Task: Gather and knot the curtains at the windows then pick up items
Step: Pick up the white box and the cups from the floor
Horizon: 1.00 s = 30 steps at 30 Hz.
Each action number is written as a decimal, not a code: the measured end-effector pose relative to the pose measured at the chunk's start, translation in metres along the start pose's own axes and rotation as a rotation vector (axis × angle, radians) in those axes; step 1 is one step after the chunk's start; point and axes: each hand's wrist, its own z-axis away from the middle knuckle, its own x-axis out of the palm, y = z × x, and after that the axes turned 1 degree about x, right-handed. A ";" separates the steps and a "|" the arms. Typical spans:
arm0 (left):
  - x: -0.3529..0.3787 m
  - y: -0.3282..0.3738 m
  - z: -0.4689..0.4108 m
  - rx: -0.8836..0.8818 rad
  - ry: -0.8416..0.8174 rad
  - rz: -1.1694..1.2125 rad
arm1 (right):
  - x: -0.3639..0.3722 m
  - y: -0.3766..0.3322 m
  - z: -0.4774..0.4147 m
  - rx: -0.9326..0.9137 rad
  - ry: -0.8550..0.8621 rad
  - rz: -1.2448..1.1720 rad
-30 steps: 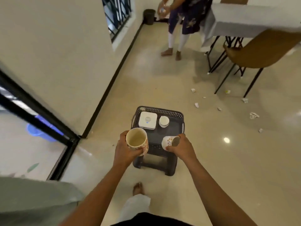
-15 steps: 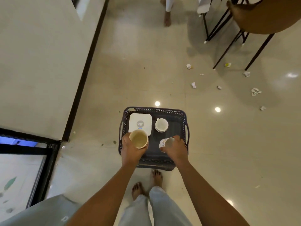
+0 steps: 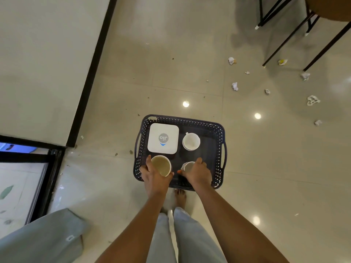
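A dark perforated plastic basket [image 3: 220, 137] stands on the floor in front of my feet. Inside it lie a white square Jio box [image 3: 163, 138] at the far left and a white cup [image 3: 191, 141] at the far right. My left hand [image 3: 152, 177] grips a paper cup [image 3: 161, 165] with a beige inside, held over the basket's near left part. My right hand [image 3: 197, 173] grips a second, patterned paper cup [image 3: 187, 166] over the near right part. Whether either cup touches the basket floor cannot be told.
Crumpled paper scraps [image 3: 235, 86] are scattered over the shiny tiled floor at the right. Black chair legs [image 3: 284, 38] stand at the top right. A white wall [image 3: 47, 54] with a black skirting runs along the left, with a black-framed glass door [image 3: 24, 177] below it.
My view has tilted down and closed in on the basket. Both hands have lowered their cups from above the basket's near rim down into it.
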 end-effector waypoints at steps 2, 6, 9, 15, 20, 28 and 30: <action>-0.002 0.000 -0.001 0.018 -0.077 -0.075 | 0.001 0.003 -0.002 -0.030 -0.018 0.005; -0.012 -0.006 -0.003 0.154 -0.133 -0.153 | -0.001 0.015 -0.003 -0.116 -0.032 0.122; -0.021 -0.012 -0.012 0.391 -0.149 -0.262 | 0.000 0.024 -0.006 -0.210 -0.049 0.178; -0.023 -0.001 -0.014 0.358 -0.169 -0.316 | 0.007 0.026 -0.009 -0.301 -0.031 0.134; -0.016 -0.001 -0.010 0.343 -0.144 -0.294 | 0.011 0.030 -0.010 -0.323 -0.025 0.073; -0.018 -0.002 -0.015 0.343 -0.191 -0.363 | 0.009 0.031 -0.015 -0.374 -0.037 0.107; -0.019 -0.002 -0.011 0.352 -0.200 -0.371 | 0.006 0.031 -0.014 -0.378 -0.046 0.150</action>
